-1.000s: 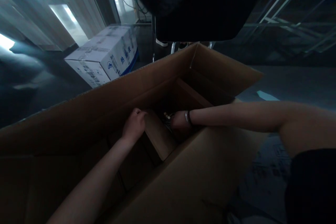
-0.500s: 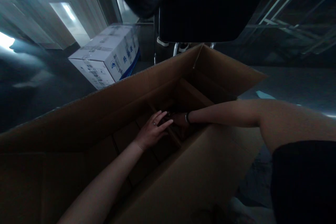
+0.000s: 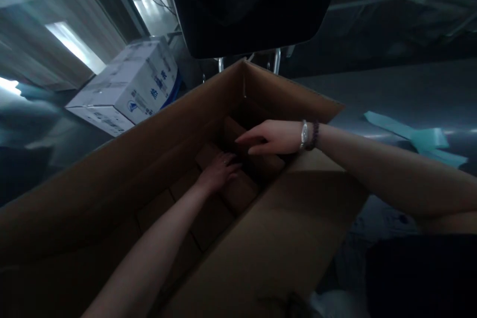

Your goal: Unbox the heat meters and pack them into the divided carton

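We are leaning over a large open carton point(image 3: 276, 238), its near wall rising closest to us. Inside, brown boxes point(image 3: 212, 221) are lying side by side along the bottom. Our left hand point(image 3: 219, 171) is resting on the near packed box point(image 3: 242, 194), fingers loosely spread and not clamping it. Just beyond, our right hand point(image 3: 278, 136) is hovering with thumb and fingers parted, gripping nothing we can see, by the slanting box point(image 3: 266, 163); we cannot tell whether it is touching. We seem to be adjusting how these two are sitting, and, in our judgement, the next move is calling for a steady left hand while the right is reaching into the dark gap between them.

Both are looking plain and straight-edged, though shadow is hiding any markings. Farther off, a pale teal strip point(image 3: 421, 137) is lying on the floor point(image 3: 391, 89), a white box point(image 3: 122, 84) is showing blue print, and a dark chair point(image 3: 257, 15) is standing beyond the carton.
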The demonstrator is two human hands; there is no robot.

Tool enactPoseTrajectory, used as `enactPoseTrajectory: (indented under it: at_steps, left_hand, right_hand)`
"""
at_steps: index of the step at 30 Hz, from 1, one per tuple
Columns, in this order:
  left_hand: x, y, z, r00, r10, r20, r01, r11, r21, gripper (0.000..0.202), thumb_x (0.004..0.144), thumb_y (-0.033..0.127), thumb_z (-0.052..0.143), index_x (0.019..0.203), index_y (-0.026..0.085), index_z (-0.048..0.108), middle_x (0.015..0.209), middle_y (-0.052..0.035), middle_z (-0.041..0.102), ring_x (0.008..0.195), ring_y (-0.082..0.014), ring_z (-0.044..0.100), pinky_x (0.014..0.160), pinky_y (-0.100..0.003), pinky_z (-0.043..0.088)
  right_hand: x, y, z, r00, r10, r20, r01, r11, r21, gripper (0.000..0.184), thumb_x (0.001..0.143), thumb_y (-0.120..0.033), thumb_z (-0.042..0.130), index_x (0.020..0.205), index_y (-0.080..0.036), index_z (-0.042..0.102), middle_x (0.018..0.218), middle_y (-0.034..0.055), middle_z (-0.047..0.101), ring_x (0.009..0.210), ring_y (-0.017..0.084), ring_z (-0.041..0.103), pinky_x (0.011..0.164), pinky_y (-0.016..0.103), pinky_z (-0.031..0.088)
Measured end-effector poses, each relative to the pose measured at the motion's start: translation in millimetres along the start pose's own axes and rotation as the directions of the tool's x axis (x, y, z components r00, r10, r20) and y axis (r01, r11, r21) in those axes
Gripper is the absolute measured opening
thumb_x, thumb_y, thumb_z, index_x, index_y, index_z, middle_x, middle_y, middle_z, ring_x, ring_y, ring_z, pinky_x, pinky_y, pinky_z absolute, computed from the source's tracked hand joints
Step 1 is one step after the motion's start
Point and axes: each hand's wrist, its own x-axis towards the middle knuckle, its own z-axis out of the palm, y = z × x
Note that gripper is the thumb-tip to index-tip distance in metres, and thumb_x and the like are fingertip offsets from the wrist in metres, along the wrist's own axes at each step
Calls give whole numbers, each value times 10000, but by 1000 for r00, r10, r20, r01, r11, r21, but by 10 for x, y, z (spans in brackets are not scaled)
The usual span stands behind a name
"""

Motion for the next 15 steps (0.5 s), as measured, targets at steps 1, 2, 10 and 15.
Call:
enactPoseTrajectory:
  at_steps: [1,2,10,15]
  left_hand:
    - [5,-24,20,1000,17,-6,-17,1000,5,314,869,333,464,1130,204,581,1198,-110,536,1158,-255,455,1013,-496,314]
    - [-5,-40,32,999,42,-29,-42,999,16,307,876,335,440,1102,200,597,1115,-103,574,1092,-242,499,1000,-494,332]
    - [-476,206,6,822,-38,-568,49,999,4,297,872,248,306,1053,194,535,1013,-88,540,1096,-240,480,957,-492,362]
    - [-539,291,54,794,-96,-601,86,995,-46,293,883,269,283,1066,220,506,1047,-75,527,1124,-235,464,990,-490,324]
  right_hand:
    - [-54,2,-23,1000,-13,-1,13,1000,23,436,848,-294,506,1251,-129,486,1174,71,583,1030,172,564,862,260,439]
    - [-76,-2,-20,1000,-6,17,5,1000,22,442,836,-289,527,1244,-121,492,1170,75,584,1035,180,560,866,266,437]
    - [116,-441,374,985,119,124,-70,936,-345,222,802,-131,486,906,-159,681,927,124,643,1017,289,501,814,413,402]
    - [292,-674,599,915,-125,384,273,893,-359,138,697,-166,581,765,-225,687,899,107,628,1082,377,401,895,605,212]
